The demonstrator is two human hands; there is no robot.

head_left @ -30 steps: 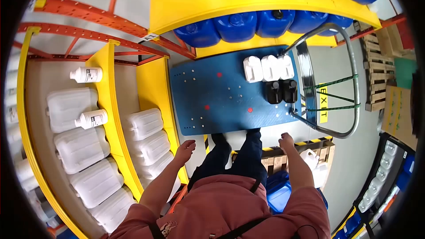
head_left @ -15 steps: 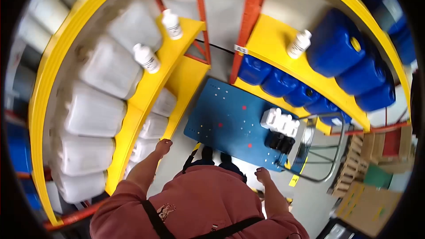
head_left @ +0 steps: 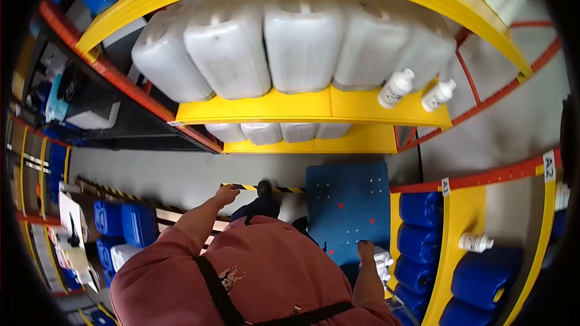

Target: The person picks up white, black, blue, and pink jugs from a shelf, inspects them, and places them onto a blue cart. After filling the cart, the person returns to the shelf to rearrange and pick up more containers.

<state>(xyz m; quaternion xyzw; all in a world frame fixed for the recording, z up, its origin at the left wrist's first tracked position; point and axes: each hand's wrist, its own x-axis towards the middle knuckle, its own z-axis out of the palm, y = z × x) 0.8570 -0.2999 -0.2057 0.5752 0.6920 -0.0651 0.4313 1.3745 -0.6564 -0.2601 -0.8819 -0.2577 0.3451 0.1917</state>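
My left hand point(head_left: 227, 194) hangs over the floor beside my leg, its fingers loosely curled with nothing visible in them. My right hand point(head_left: 365, 248) is above the near right part of a blue platform trolley point(head_left: 326, 193), its fingers curled and partly hidden. Right beside it are white bottles point(head_left: 383, 261) on the trolley, half covered by my forearm. Contact between that hand and the bottles cannot be made out. Two white labelled bottles point(head_left: 396, 89) stand on the yellow shelf point(head_left: 260, 107) ahead, near its right end.
Large white canisters point(head_left: 304, 45) fill the shelf ahead. Blue canisters point(head_left: 418, 241) line the right rack, where another white bottle point(head_left: 475, 242) stands. An orange upright point(head_left: 483, 175) carries the A1 and A2 signs. Blue canisters point(head_left: 139, 224) sit at the left behind striped floor tape.
My body has turned left, so the white-canister shelf is now ahead and the trolley lies to my right. My right hand now appears over the trolley beside the bottles.
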